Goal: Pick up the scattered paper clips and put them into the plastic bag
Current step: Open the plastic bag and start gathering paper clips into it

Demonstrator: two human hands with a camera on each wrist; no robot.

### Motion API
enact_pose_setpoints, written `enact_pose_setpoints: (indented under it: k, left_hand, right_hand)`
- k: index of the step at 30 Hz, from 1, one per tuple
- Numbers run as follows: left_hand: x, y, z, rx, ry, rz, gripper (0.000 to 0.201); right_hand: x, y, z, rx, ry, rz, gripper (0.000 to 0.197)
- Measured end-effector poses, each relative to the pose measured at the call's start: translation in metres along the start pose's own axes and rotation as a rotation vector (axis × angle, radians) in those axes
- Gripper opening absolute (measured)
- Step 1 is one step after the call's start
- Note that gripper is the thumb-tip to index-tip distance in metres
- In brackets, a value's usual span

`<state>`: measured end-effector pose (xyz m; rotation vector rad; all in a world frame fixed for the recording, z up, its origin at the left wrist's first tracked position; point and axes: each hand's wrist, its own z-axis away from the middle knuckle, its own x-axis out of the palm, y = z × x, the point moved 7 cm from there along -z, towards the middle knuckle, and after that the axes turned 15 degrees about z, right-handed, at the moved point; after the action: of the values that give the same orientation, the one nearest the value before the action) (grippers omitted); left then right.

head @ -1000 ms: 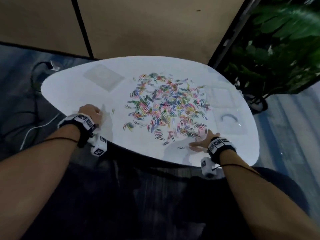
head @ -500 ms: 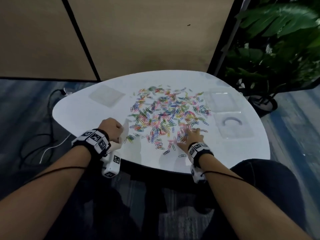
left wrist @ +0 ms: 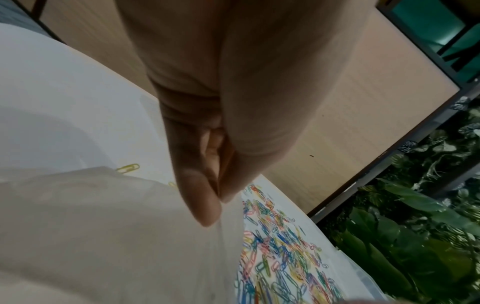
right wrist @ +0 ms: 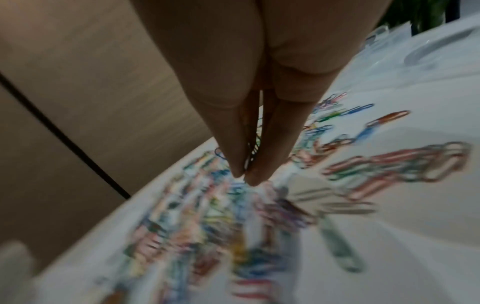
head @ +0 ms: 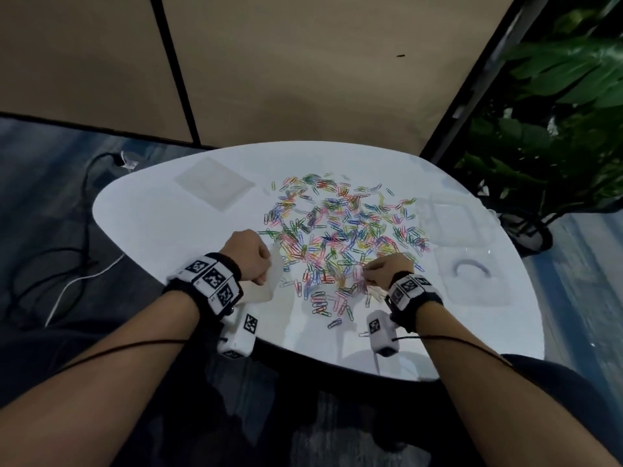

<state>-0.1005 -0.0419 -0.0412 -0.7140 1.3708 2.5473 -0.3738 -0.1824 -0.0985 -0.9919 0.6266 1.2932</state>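
Many coloured paper clips (head: pixel 340 230) lie scattered over the middle of the white table (head: pixel 151 214). My left hand (head: pixel 263 269) pinches the edge of a translucent plastic bag (head: pixel 269 286) and holds it off the table at the pile's near left edge. In the left wrist view, thumb and finger (left wrist: pixel 205 207) press together on the plastic bag (left wrist: pixel 103 226), with the paper clips (left wrist: pixel 280 257) beyond. My right hand (head: pixel 367 276) is at the pile's near edge. Its fingertips (right wrist: pixel 257 174) are pinched together with thin clip wires between them; the paper clips (right wrist: pixel 389 166) below are blurred.
A flat clear bag (head: pixel 214 187) lies at the table's far left. Two more clear bags (head: pixel 458 224) lie at the right, the nearer bag (head: pixel 472 281) holding a curved band. A leafy plant (head: pixel 556 129) stands to the right and cables (head: pixel 67 264) run over the floor at the left.
My right hand moved from the table's near right edge into the pile and its fingers closed together. My left hand raised the bag and brought it toward the clips.
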Motion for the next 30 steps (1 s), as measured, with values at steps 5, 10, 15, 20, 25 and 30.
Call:
enact_pose_setpoints:
  k: [5, 10, 15, 20, 25, 30]
  left_hand:
    - [0.009, 0.007, -0.004, 0.03, -0.01, -0.029, 0.021]
    - [0.015, 0.017, 0.004, 0.092, -0.016, 0.033, 0.021]
    - [0.007, 0.027, 0.016, 0.164, 0.012, 0.163, 0.022]
    - [-0.026, 0.027, 0.022, 0.171, 0.064, 0.252, 0.025]
    - [-0.068, 0.023, 0.03, 0.19, 0.128, 0.321, 0.023]
    - [-0.119, 0.02, 0.042, 0.269, 0.296, 0.212, 0.026]
  right_hand:
    - [-0.023, -0.068, 0.04, -0.127, -0.237, -0.926, 0.012]
    - [-0.003, -0.121, 0.077, -0.211, -0.375, -1.022, 0.012]
    - [0.016, -0.135, 0.078, -0.227, -0.178, -0.638, 0.005]
    - [0.003, -0.168, 0.085, -0.336, -0.134, -0.453, 0.025]
    - [-0.018, -0.218, 0.109, -0.602, 0.07, -0.042, 0.026]
    - [-0.04, -0.249, 0.113, -0.677, -0.035, -0.546, 0.025]
